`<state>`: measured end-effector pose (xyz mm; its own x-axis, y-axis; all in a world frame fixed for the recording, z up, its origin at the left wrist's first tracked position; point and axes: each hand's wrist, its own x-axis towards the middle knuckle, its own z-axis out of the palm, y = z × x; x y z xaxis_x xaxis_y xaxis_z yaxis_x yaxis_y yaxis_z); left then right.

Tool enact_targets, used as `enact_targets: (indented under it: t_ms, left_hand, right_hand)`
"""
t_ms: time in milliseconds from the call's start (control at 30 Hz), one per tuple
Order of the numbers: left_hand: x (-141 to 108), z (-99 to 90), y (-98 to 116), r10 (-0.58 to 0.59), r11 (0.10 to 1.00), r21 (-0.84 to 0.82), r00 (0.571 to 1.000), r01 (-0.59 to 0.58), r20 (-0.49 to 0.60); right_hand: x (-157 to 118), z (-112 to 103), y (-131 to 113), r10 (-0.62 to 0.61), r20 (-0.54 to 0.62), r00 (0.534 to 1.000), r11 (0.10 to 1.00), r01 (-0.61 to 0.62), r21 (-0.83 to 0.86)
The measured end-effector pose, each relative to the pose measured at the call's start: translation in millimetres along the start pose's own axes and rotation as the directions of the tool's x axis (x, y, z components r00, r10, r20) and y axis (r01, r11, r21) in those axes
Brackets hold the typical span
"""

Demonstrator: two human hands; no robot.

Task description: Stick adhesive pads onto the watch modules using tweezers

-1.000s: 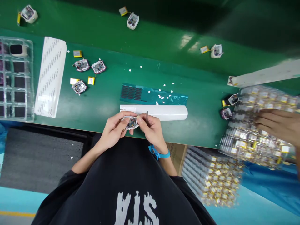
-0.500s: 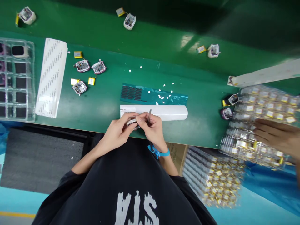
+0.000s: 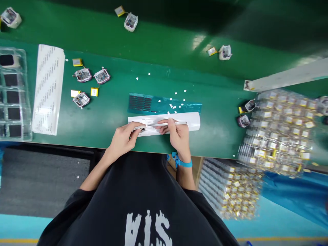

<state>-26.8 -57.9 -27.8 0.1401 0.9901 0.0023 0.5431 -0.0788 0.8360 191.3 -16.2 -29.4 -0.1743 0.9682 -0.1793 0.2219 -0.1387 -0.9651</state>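
My left hand pinches a small white device housing with dark parts inside, over the left part of a white sheet. Thin tweezers lie in the grip of my right hand, pointing left, their tip close to the housing. A blue band circles my right wrist. Behind the sheet lies a blue film strip with rows of dark pieces on its left part. Small white bits are scattered on and around the strip.
Opened devices with yellow batteries sit at left, beside a printed sheet and a clear tray. More devices lie farther back. Stacked trays rise at right, near a white bar; another stack stands below the table edge.
My right hand has drawn away rightward from the housing, and the tweezers have swung from upright to pointing left. Another person's hand has left the stacked trays. The whole view has shifted slightly.
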Motion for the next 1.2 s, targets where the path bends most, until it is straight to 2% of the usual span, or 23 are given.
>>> enact_targets:
  t_ms: [267,367,500,567,667,800,1000,1200]
  left_hand:
    - [2.2,-3.5,4.1,0.01,1.0,-0.007,1.0,-0.01,-0.012]
    - [3.4,-5.5,3.8,-0.048,0.998,-0.037,0.999,0.048,0.008]
    - [7.0,-10.0,6.9,-0.192,0.964,-0.187,0.981,0.19,0.012]
    - [9.8,-12.9,11.7,-0.252,0.904,-0.34,0.966,0.258,0.063]
    - [13.3,-17.0,21.8,-0.224,0.786,-0.534,0.948,0.312,0.224]
    - [12.1,-18.4,33.9,-0.193,0.7,-0.612,0.922,0.368,0.334]
    - [6.6,-14.8,40.9,-0.23,0.671,-0.641,0.926,0.373,0.298]
    - [6.6,-13.9,45.2,-0.253,0.669,-0.637,0.923,0.382,0.289]
  right_hand:
    - [0.5,-1.6,1.9,0.005,0.058,0.998,1.0,-0.007,0.026]
    - [2.4,-5.5,2.3,0.006,0.042,0.999,0.997,-0.009,0.071]
    - [2.1,-5.8,0.4,0.005,-0.075,0.997,0.991,0.005,0.137]
    - [-0.5,-1.5,-6.1,0.0,-0.128,0.992,0.982,0.025,0.188]
    - [-6.6,8.6,-22.6,-0.019,-0.148,0.989,0.972,0.053,0.229]
    - [-13.6,19.5,-41.9,-0.065,-0.075,0.995,0.983,0.077,0.169]
    - [-16.8,23.1,-45.3,-0.137,-0.09,0.986,0.983,0.146,0.108]
    - [-17.4,23.7,-45.1,-0.174,-0.081,0.981,0.975,0.183,0.129]
